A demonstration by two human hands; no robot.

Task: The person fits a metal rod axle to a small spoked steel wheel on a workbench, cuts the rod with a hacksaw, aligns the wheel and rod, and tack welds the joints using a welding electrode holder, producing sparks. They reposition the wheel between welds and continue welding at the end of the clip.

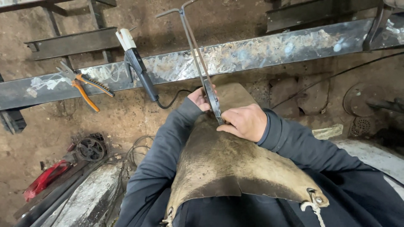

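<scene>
Both my hands meet over my lap, which a worn leather apron (219,164) covers. My left hand (200,99) and my right hand (245,122) grip the lower end of a thin metal piece (196,46), a pair of long rods joined to a flat dark bar (212,101). The rods reach up and away from me, across a long steel beam (261,52), and end in bent tips. My dark sleeves run down to both hands.
On the steel beam lie orange-handled pliers (86,86) at the left and a welding electrode holder (136,63) with its cable. A second beam (71,42) lies behind. Scrap parts, a red object (44,178) and wires sit on the dirt floor at lower left.
</scene>
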